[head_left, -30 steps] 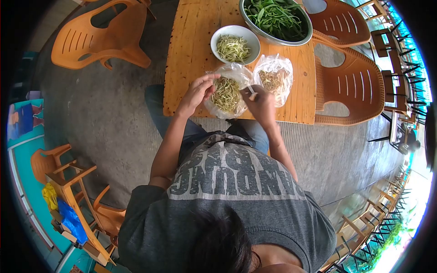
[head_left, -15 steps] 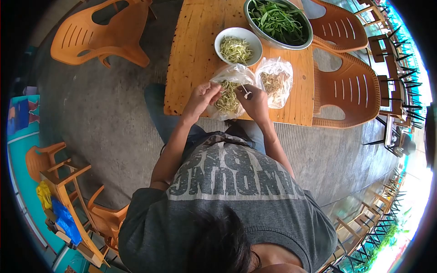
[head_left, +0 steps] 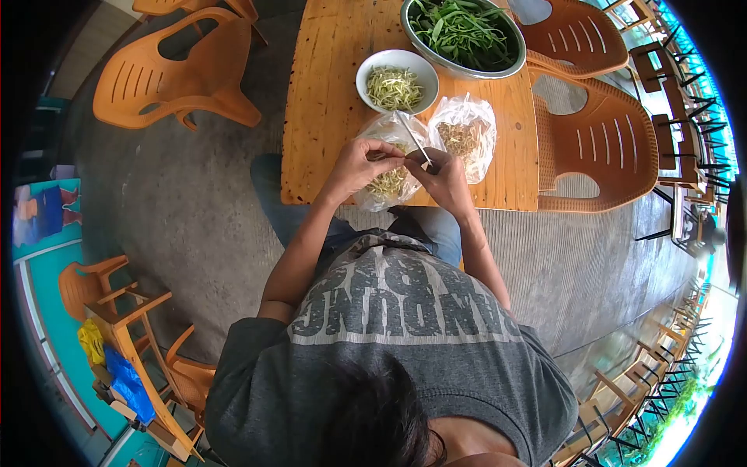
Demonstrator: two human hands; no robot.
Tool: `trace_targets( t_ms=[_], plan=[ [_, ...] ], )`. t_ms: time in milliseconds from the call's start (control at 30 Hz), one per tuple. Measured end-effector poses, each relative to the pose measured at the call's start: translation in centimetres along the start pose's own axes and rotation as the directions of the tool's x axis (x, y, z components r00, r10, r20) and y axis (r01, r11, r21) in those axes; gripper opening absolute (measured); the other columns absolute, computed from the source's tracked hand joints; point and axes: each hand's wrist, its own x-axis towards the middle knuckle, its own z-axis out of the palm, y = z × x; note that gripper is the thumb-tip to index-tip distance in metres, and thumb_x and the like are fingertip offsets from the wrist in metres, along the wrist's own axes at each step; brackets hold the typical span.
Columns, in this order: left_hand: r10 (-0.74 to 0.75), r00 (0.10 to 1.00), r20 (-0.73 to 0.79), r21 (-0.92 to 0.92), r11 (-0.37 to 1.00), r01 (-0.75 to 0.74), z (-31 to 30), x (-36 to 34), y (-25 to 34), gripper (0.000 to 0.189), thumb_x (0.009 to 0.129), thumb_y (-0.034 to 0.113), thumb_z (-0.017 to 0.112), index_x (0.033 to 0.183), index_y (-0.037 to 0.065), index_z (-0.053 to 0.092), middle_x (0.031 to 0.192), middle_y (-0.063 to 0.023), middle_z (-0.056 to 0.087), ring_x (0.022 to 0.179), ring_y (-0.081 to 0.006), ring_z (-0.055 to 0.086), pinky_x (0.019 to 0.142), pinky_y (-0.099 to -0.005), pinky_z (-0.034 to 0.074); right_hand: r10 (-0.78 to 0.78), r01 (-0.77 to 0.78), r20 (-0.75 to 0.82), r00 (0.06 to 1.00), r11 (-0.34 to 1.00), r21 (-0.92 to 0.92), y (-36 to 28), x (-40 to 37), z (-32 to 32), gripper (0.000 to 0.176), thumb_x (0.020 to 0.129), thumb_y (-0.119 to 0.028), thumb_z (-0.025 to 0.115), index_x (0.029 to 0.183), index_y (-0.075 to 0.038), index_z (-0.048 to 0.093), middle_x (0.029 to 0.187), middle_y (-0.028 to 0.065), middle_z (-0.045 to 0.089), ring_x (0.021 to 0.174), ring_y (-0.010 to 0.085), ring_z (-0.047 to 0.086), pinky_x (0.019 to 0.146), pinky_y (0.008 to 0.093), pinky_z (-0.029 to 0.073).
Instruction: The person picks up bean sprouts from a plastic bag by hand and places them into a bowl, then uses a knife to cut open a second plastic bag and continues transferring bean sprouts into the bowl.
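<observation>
- working, by the look of it, at fine fingertip picking over bean sprouts (head_left: 387, 185) in a clear plastic bag (head_left: 383, 124), open right under the hands; clock centred there, 12 straight ahead
- probably calls next for a light, steady pinch, with both wrists kept level above the bag
- left hand (head_left: 359, 166): reaching in toward 1 o'clock from a bent elbow, thumb and index tips together; cannot tell whether on a sprout
- right hand (head_left: 443, 177): angled toward 11 o'clock, back uppermost, fingers curled and clamped on a slim pale stick (head_left: 412, 136), kind unclear; tips touching or nearly touching the left's
- at 2 o'clock, just beside: second plastic bag (head_left: 467, 110), holding brownish scraps
- at 12, a little farther: white bowl (head_left: 426, 76) with paler sprouts (head_left: 394, 87) inside
- at 1, farther along the wooden table (head_left: 323, 93): metal basin (head_left: 467, 71) of leafy greens (head_left: 467, 35)
- well apart: orange plastic chairs at 3 (head_left: 603, 148) and 10 (head_left: 167, 78)
</observation>
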Motion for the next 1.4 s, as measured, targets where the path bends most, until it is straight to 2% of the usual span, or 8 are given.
trace_targets(
  t_ms=[200,300,567,800,1067,1200,1300,1400],
  plan=[
    [-0.077,0.997,-0.027,-0.252,0.965,0.068,1.2,0.4,-0.4,0.017,0.082,0.012,0.071,0.094,0.001,0.07,0.081,-0.0019,0.067,0.07,-0.0041,0.057,0.064,-0.0192,0.045,-0.059,0.111,-0.161,0.985,0.935,0.336,2.0,-0.1,1.2,0.023,0.091,-0.021,0.062,0.103,-0.001,0.064,0.071,0.0022,0.061,0.05,0.0046,0.041,0.045,0.0231,0.035],
    [-0.133,0.991,-0.009,-0.479,0.871,0.112,2.8,1.2,0.0,0.016,0.084,0.015,0.069,0.095,0.003,0.07,0.078,0.0005,0.065,0.065,-0.0023,0.052,0.06,-0.0179,0.041,0.151,-0.073,-0.087,0.985,0.81,0.582,-0.1,-1.5,-0.6,0.031,0.099,-0.025,0.048,0.121,-0.005,0.052,0.079,0.0001,0.057,0.049,0.0041,0.035,0.047,0.0207,0.033],
    [-0.184,0.975,0.121,-0.698,0.682,0.216,6.7,3.2,0.5,0.015,0.088,0.015,0.063,0.098,0.005,0.067,0.077,0.0047,0.06,0.067,-0.0034,0.05,0.063,-0.0178,0.041,0.035,0.033,-0.151,0.988,0.905,0.424,3.0,-3.0,-1.4,0.037,0.101,-0.022,0.043,0.133,-0.004,0.046,0.081,-0.0004,0.053,0.068,0.0044,0.042,0.061,0.0192,0.039],
    [-0.187,0.968,0.167,-0.652,0.715,0.25,7.8,4.3,0.1,0.012,0.088,0.013,0.061,0.097,0.006,0.065,0.083,0.0025,0.062,0.072,-0.0042,0.051,0.064,-0.0202,0.042,0.043,0.024,-0.21,0.977,0.951,0.307,4.2,-2.9,-2.6,0.035,0.1,-0.023,0.046,0.127,-0.001,0.05,0.091,0.0084,0.063,0.082,0.0114,0.056,0.074,0.0265,0.047],
    [-0.156,0.987,0.043,-0.401,0.902,0.16,9.2,4.0,0.7,0.011,0.087,0.015,0.061,0.09,0.005,0.066,0.077,0.0029,0.062,0.065,-0.0033,0.05,0.062,-0.0182,0.038,0.108,-0.016,-0.245,0.964,0.937,0.348,4.9,-2.6,-2.7,0.032,0.1,-0.027,0.047,0.116,-0.001,0.055,0.077,0.0047,0.059,0.071,0.0104,0.053,0.063,0.0256,0.045],
    [-0.191,0.97,0.151,-0.432,0.87,0.239,9.5,2.4,-0.5,0.015,0.089,0.017,0.058,0.092,0.003,0.064,0.081,0.0011,0.061,0.066,-0.0053,0.049,0.061,-0.0194,0.039,0.273,-0.173,-0.186,0.944,0.888,0.426,5.8,-2.3,-3.3,0.033,0.099,-0.03,0.047,0.112,0.0,0.057,0.07,0.0024,0.054,0.062,0.0087,0.049,0.056,0.0246,0.042],
    [-0.204,0.936,0.286,-0.657,0.67,0.346,7.8,0.4,-0.7,0.016,0.089,0.016,0.056,0.097,0.003,0.059,0.081,0.0002,0.057,0.068,-0.0064,0.049,0.061,-0.0214,0.042,0.096,-0.087,-0.263,0.96,0.995,0.045,6.0,-1.7,-4.7,0.032,0.092,-0.031,0.06,0.1,0.0,0.059,0.06,0.0054,0.055,0.057,0.0087,0.05,0.051,0.0283,0.04],
    [-0.21,0.943,0.26,-0.739,0.585,0.334,5.5,-1.5,-0.5,0.014,0.089,0.012,0.051,0.1,0.003,0.055,0.08,-0.0014,0.054,0.068,-0.008,0.049,0.062,-0.0232,0.044,0.213,-0.27,-0.216,0.953,0.919,-0.286,6.0,-1.2,-5.9,0.026,0.083,-0.021,0.07,0.094,0.0,0.059,0.061,0.0104,0.058,0.053,0.0153,0.053,0.051,0.0314,0.042]
  ],
)
